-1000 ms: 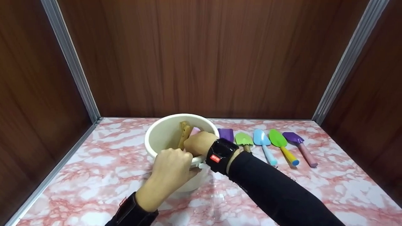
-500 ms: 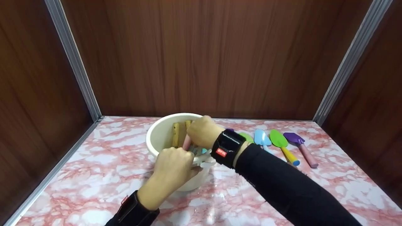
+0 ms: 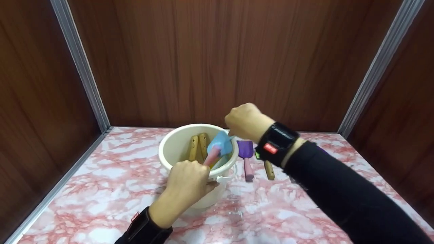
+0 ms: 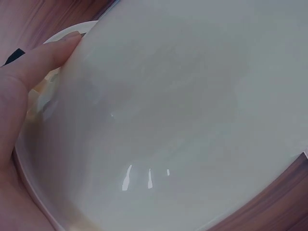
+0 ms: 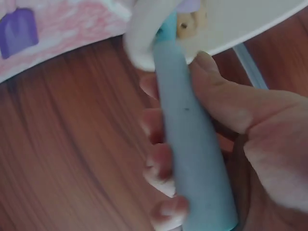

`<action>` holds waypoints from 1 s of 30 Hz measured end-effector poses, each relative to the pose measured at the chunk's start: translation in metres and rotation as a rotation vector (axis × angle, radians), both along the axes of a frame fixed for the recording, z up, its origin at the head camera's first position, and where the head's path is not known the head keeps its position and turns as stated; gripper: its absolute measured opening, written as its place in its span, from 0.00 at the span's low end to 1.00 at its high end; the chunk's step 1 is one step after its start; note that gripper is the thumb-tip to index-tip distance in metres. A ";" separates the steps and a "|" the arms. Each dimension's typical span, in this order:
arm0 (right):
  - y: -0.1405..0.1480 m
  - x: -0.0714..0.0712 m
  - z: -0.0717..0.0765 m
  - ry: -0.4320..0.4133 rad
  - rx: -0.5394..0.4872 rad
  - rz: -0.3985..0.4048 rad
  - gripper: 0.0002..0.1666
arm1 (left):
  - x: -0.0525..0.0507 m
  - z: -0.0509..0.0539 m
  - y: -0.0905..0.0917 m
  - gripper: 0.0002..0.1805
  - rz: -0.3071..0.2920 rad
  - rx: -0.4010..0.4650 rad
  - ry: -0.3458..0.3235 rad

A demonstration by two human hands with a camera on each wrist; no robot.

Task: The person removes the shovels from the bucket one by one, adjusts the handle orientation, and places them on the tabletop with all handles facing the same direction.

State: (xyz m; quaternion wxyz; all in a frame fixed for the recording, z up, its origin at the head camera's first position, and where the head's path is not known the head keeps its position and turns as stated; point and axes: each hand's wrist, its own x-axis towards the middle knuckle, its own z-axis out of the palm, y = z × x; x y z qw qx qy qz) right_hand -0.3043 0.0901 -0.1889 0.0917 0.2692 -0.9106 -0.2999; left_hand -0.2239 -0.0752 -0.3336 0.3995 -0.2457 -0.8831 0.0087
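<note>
A cream bucket (image 3: 163,149) stands upright on the pink marbled table. My left hand (image 3: 188,179) grips its near rim, the thumb down along the outer wall (image 4: 168,106). Above the bucket's right edge, my right hand (image 3: 247,118) holds a light blue trowel (image 3: 221,139). In the right wrist view the fingers curl round its grey-blue handle (image 5: 187,125). The trowel's blade hangs within the bucket's mouth. Inside the bucket lean a pink handle (image 3: 212,156) and wooden handles (image 3: 193,148); their lower ends are hidden.
Right of the bucket lie a purple shovel (image 3: 245,149) with a pink handle and a tool with a wooden handle (image 3: 270,170). My right forearm covers what lies farther right. Brown wood-grain panels (image 3: 203,61) enclose the table.
My right hand has risen from inside the bucket and moved right, bringing the light blue trowel up with it. My left hand stays on the rim.
</note>
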 end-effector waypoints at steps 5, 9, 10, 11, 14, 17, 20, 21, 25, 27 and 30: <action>0.017 0.000 0.006 0.089 -0.062 0.034 0.17 | 0.000 0.000 -0.004 0.30 -0.005 0.007 -0.022; 0.025 0.006 0.008 0.176 -0.114 0.046 0.11 | 0.000 -0.001 -0.006 0.29 0.005 0.008 -0.008; 0.027 0.008 0.008 0.187 -0.129 0.035 0.11 | 0.000 -0.001 -0.007 0.30 0.006 0.010 -0.005; 0.029 0.011 0.008 0.190 -0.148 0.017 0.10 | 0.000 -0.002 -0.007 0.30 0.007 0.010 -0.002; 0.041 0.017 0.007 0.173 -0.236 -0.060 0.12 | 0.000 -0.003 -0.008 0.31 0.008 0.009 0.010; 0.059 0.022 0.000 0.172 -0.332 -0.122 0.08 | 0.000 -0.003 -0.008 0.31 0.002 0.002 0.018; 0.078 0.026 -0.014 0.183 -0.386 -0.153 0.08 | 0.000 -0.001 -0.007 0.31 0.001 -0.005 0.020; 0.083 0.028 -0.019 0.185 -0.392 -0.155 0.09 | 0.000 -0.001 -0.006 0.31 0.003 -0.006 0.019; 0.102 0.044 -0.047 0.168 -0.395 -0.133 0.10 | 0.000 0.000 -0.005 0.30 0.006 -0.005 0.003; 0.111 0.058 -0.062 0.166 -0.416 -0.096 0.07 | 0.000 0.000 -0.003 0.29 0.004 -0.007 -0.004; 0.121 0.081 -0.084 0.147 -0.443 -0.050 0.07 | -0.001 0.002 -0.001 0.29 -0.005 -0.010 -0.010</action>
